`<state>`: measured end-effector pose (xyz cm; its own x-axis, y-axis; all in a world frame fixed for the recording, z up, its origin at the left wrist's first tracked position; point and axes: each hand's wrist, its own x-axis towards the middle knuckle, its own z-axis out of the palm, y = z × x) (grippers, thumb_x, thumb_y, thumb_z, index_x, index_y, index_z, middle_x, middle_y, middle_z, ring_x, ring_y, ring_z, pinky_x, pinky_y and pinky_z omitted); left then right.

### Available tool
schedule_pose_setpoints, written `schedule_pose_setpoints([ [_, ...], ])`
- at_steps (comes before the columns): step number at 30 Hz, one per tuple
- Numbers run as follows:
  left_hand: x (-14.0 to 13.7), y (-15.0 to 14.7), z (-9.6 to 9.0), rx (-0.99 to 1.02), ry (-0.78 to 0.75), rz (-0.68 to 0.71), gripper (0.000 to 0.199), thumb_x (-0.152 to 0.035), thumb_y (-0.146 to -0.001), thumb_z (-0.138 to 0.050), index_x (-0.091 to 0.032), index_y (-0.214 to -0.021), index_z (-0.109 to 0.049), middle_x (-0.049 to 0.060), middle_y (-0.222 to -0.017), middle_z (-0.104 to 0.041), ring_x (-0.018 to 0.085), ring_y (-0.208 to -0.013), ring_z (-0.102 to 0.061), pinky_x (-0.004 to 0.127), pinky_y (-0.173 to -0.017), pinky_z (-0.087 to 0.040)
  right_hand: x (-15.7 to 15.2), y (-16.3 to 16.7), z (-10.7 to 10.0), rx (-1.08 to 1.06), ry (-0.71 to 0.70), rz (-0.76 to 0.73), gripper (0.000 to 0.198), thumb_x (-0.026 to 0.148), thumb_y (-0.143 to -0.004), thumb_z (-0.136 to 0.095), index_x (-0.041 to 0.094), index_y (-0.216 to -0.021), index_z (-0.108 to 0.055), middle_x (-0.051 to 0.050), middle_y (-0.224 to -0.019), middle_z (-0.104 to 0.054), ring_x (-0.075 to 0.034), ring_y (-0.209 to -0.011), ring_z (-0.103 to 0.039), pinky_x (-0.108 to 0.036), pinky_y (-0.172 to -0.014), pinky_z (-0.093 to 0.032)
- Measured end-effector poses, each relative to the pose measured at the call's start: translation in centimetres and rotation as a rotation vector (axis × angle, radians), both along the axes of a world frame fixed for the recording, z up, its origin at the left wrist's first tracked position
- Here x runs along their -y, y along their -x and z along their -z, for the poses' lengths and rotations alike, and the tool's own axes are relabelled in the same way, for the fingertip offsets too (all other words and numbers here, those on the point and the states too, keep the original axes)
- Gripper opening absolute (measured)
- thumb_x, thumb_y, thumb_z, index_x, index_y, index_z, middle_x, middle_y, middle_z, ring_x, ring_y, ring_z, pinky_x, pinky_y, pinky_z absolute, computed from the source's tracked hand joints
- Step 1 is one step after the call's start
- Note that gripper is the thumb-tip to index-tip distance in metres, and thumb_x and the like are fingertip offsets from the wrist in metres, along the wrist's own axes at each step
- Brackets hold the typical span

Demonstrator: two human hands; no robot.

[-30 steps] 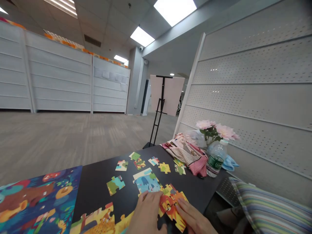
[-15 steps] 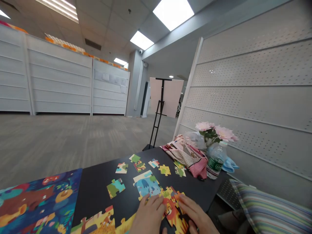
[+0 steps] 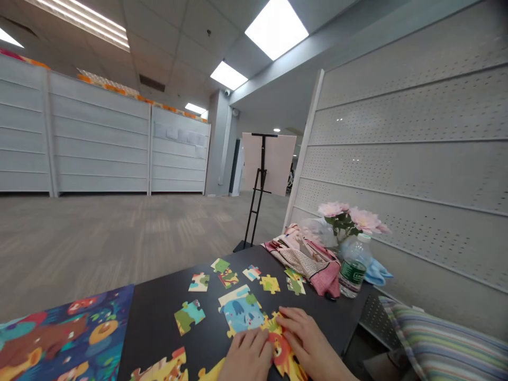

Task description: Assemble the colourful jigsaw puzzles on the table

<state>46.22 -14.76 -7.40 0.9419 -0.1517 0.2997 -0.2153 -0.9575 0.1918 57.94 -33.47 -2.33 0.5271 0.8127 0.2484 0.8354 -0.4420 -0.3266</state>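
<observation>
Joined jigsaw pieces with an orange lion (image 3: 281,350) lie on the dark table between my two hands. My left hand (image 3: 248,355) lies palm down at their left edge, fingers stretched forward and close together. From the right, my right hand (image 3: 308,338) reaches over the lion pieces, its fingertips resting on their upper part. Its thumb is hidden. Just beyond my left hand is a joined blue elephant section (image 3: 241,311), touching or nearly touching the yellow pieces. A joined yellow animal section (image 3: 166,368) lies to the left, cut off by the frame's bottom edge.
Loose puzzle pieces (image 3: 270,284) are scattered at the back, with a green-and-blue piece (image 3: 189,316) further left. A colourful picture sheet (image 3: 71,338) covers the table's left side. Pink cloth (image 3: 313,264), a water bottle (image 3: 354,267) and flowers (image 3: 363,218) stand back right. A striped cushion (image 3: 448,338) is at right.
My right hand has moved up and left over the lion pieces, covering more of their upper part. My left hand has shifted slightly down. The camera view has tilted a little.
</observation>
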Motion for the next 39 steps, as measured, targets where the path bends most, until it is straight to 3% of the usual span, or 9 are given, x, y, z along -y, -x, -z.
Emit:
schedule_pose_setpoints([
  [4,-0.6,0.0,0.1,0.017,-0.044,0.082,0.054,-0.018,-0.089,-0.053,-0.026,-0.143,-0.046,0.004,-0.149,-0.052,0.029,-0.125,-0.058,0.043,-0.097,-0.050,0.2,-0.9,0.6,-0.004,-0.011,0.028,0.037,0.036,-0.100,-0.046,0.026,-0.129,-0.067,-0.010,-0.142,-0.061,-0.029,-0.136,-0.049,-0.053,-0.113,-0.041],
  [13,-0.8,-0.2,0.2,-0.007,-0.005,0.090,0.054,-0.018,-0.090,-0.051,-0.026,-0.143,-0.046,0.005,-0.154,-0.046,0.031,-0.136,-0.048,0.046,-0.102,-0.047,0.3,-0.7,0.8,-0.060,-0.108,0.010,0.032,0.040,-0.097,-0.054,0.028,-0.121,-0.072,-0.010,-0.139,-0.063,-0.029,-0.131,-0.053,-0.053,-0.110,-0.043],
  [21,-0.6,-0.2,0.0,-0.003,-0.015,0.087,0.050,-0.021,-0.092,-0.049,-0.024,-0.142,-0.048,0.005,-0.151,-0.051,0.030,-0.133,-0.049,0.044,-0.101,-0.045,0.2,-0.6,0.6,-0.118,-0.143,0.017,0.032,0.037,-0.095,-0.057,0.025,-0.121,-0.071,-0.012,-0.133,-0.067,-0.028,-0.128,-0.056,-0.050,-0.110,-0.043],
  [27,0.4,-1.2,-0.3,0.016,-0.009,0.007,0.028,-0.026,-0.096,-0.049,-0.022,-0.120,-0.062,0.008,-0.125,-0.067,0.030,-0.110,-0.061,0.044,-0.093,-0.047,0.0,-0.3,0.2,-0.128,-0.166,-0.014,0.030,0.035,-0.096,-0.057,0.024,-0.119,-0.071,-0.012,-0.129,-0.068,-0.027,-0.124,-0.058,-0.046,-0.108,-0.045],
  [34,-0.2,-0.6,-1.7,-0.047,-0.018,0.121,0.042,-0.021,-0.097,-0.047,-0.019,-0.138,-0.051,0.008,-0.149,-0.052,0.029,-0.132,-0.051,0.044,-0.104,-0.044,-0.5,-0.1,-0.1,-0.139,-0.153,0.006,0.030,0.039,-0.095,-0.057,0.024,-0.117,-0.072,-0.012,-0.128,-0.068,-0.028,-0.123,-0.059,-0.046,-0.108,-0.046],
  [39,0.1,-0.6,-1.5,0.030,0.022,0.092,0.034,-0.024,-0.100,-0.043,-0.023,-0.130,-0.059,0.005,-0.138,-0.062,0.026,-0.119,-0.060,0.039,-0.100,-0.045,-0.3,-0.3,0.0,-0.087,-0.196,0.087,0.028,0.036,-0.095,-0.055,0.025,-0.113,-0.073,-0.012,-0.128,-0.068,-0.028,-0.122,-0.060,-0.046,-0.106,-0.047],
])
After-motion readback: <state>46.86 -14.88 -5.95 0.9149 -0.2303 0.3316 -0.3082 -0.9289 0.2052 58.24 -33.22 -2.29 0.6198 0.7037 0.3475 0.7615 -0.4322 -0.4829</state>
